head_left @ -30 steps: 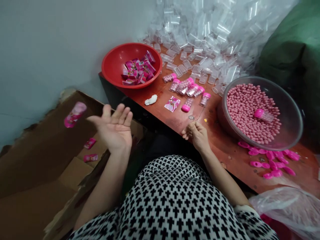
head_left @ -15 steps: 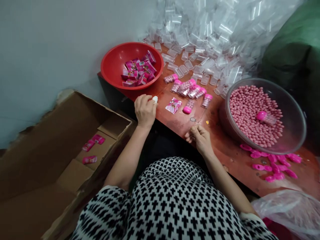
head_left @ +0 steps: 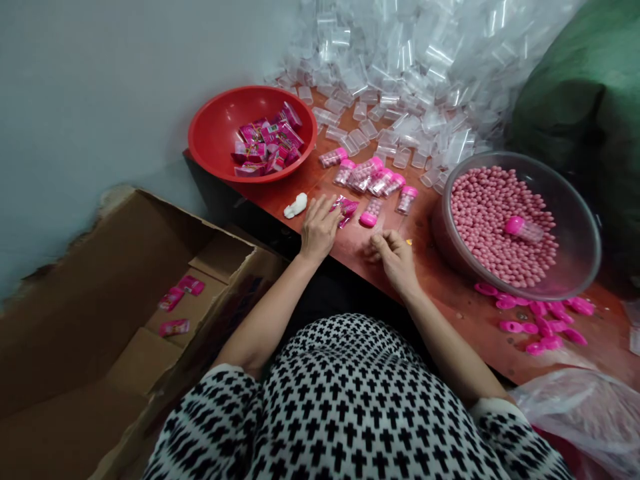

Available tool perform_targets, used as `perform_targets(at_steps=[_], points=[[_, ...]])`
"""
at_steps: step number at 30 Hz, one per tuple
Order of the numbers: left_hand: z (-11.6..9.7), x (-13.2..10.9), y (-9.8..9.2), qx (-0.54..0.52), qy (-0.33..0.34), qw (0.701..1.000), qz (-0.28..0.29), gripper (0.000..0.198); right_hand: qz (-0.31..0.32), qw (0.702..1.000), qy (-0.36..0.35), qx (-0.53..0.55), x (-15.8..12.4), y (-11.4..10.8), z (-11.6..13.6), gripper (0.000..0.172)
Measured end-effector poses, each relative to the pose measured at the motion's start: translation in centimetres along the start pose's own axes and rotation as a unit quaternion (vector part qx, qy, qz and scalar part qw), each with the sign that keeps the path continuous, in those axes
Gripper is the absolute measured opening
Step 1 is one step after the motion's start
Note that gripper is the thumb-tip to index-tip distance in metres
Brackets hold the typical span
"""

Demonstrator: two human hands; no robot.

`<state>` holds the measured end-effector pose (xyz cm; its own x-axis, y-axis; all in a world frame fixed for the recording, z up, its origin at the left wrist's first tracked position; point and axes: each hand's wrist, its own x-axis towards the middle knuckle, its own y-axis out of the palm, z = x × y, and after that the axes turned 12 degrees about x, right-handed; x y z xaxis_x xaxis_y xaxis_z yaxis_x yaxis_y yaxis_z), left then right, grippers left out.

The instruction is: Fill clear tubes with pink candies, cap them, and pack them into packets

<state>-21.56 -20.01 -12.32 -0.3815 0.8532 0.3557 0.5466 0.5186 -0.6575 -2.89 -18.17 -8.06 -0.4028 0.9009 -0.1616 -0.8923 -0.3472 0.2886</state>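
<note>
My left hand (head_left: 318, 228) lies on the red-brown table (head_left: 450, 313), fingers bent together, their tips pressing the left end of a pink sachet (head_left: 347, 207). My right hand (head_left: 393, 257) rests close beside it, its fingers pinched; whatever they hold is too small to make out. Just beyond both hands lies a row of filled clear tubes with pink caps (head_left: 373, 179). One single filled tube (head_left: 371, 213) lies right of the sachet.
A red bowl (head_left: 210, 133) holds pink packets. A clear bowl (head_left: 580, 260) holds pink candies and one capped tube (head_left: 523, 228). Loose pink caps (head_left: 540, 321), a pile of empty tubes (head_left: 410, 67), a white lump (head_left: 296, 205). An open cardboard box (head_left: 100, 347) stands at the left.
My left hand tossed a pink tube into the box, swung back to the table edge near the white lump, then moved right onto the sachet. My right hand barely moved.
</note>
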Motion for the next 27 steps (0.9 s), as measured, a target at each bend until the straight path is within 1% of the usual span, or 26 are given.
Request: perform_targets(at_steps=[2, 4, 5, 7, 8, 10, 11, 12, 13, 14, 15, 16, 17, 18, 19, 20, 22, 23, 24, 25, 27], points=[[-1.6, -1.1, -0.4, -0.044, 0.005, 0.999, 0.004, 0.017, -0.015, 0.999, -0.032, 0.026, 1.3, 0.4, 0.0, 0.049], [-3.3, -2.4, -1.0, -0.103, 0.001, 0.995, 0.015, 0.019, -0.003, 0.998, -0.033, 0.051, 2.2, 0.6, 0.0, 0.053], [-4.1, -3.1, -1.3, -0.138, -0.018, 0.99, 0.02, 0.022, 0.007, 0.998, -0.024, 0.057, 2.4, 0.6, 0.0, 0.053], [-5.2, -4.3, -1.9, -0.221, -0.101, 0.969, 0.047, 0.032, 0.032, 0.998, 0.006, 0.059, 2.2, 0.3, 0.0, 0.051], [-5.5, -4.8, -2.2, -0.271, -0.154, 0.947, 0.078, 0.037, 0.049, 0.997, 0.022, 0.054, 1.9, 0.0, 0.0, 0.051], [-5.6, -5.2, -2.5, -0.372, -0.246, 0.88, 0.164, 0.046, 0.093, 0.994, 0.045, 0.036, 1.2, -0.6, 0.1, 0.051], [-5.6, -5.3, -2.6, -0.412, -0.278, 0.844, 0.201, 0.049, 0.117, 0.992, 0.05, 0.021, 1.0, -1.0, 0.2, 0.051], [-5.5, -5.3, -2.7, -0.441, -0.302, 0.814, 0.226, 0.05, 0.142, 0.989, 0.05, -0.001, 0.9, -1.3, 0.4, 0.049], [-5.4, -5.3, -2.8, -0.456, -0.321, 0.796, 0.236, 0.05, 0.165, 0.985, 0.041, -0.034, 0.9, -1.7, 0.6, 0.045], [-5.4, -5.3, -2.8, -0.459, -0.336, 0.789, 0.231, 0.048, 0.183, 0.98, 0.02, -0.081, 1.2, -2.0, 1.0, 0.039], [-5.4, -5.4, -2.9, -0.455, -0.346, 0.79, 0.219, 0.046, 0.195, 0.97, -0.015, -0.143, 1.7, -2.2, 1.4, 0.031], [-5.4, -5.4, -2.9, -0.449, -0.355, 0.794, 0.206, 0.044, 0.2, 0.953, -0.063, -0.218, 2.4, -2.5, 2.0, 0.024], [-5.5, -5.5, -2.9, -0.443, -0.362, 0.797, 0.195, 0.042, 0.2, 0.925, -0.118, -0.301, 3.4, -2.6, 2.6, 0.021], [-5.6, -5.5, -3.0, -0.441, -0.369, 0.797, 0.186, 0.041, 0.197, 0.885, -0.173, -0.384, 4.5, -2.7, 3.2, 0.024], [-5.6, -5.6, -3.0, -0.442, -0.379, 0.793, 0.177, 0.039, 0.199, 0.837, -0.216, -0.462, 5.6, -2.7, 3.7, 0.029], [-5.7, -5.7, -3.0, -0.448, -0.39, 0.787, 0.169, 0.038, 0.212, 0.785, -0.24, -0.53, 6.7, -2.6, 4.2, 0.035], [-5.7, -5.7, -3.1, -0.464, -0.416, 0.768, 0.147, 0.034, 0.241, 0.693, -0.245, -0.634, 8.5, -2.3, 4.8, 0.043], [-5.7, -5.6, -3.1, -0.474, -0.431, 0.757, 0.131, 0.032, 0.25, 0.657, -0.235, -0.671, 9.1, -2.2, 5.0, 0.044], [-5.6, -5.4, -3.2, -0.485, -0.444, 0.745, 0.112, 0.03, 0.251, 0.631, -0.223, -0.699, 9.4, -2.1, 5.1, 0.045], [-5.5, -5.3, -3.2, -0.498, -0.456, 0.731, 0.093, 0.027, 0.248, 0.613, -0.212, -0.72, 9.5, -2.0, 5.1, 0.044], [-5.4, -4.8, -3.2, -0.528, -0.476, 0.701, 0.057, 0.023, 0.239, 0.593, -0.198, -0.742, 9.1, -2.3, 5.2, 0.043]])
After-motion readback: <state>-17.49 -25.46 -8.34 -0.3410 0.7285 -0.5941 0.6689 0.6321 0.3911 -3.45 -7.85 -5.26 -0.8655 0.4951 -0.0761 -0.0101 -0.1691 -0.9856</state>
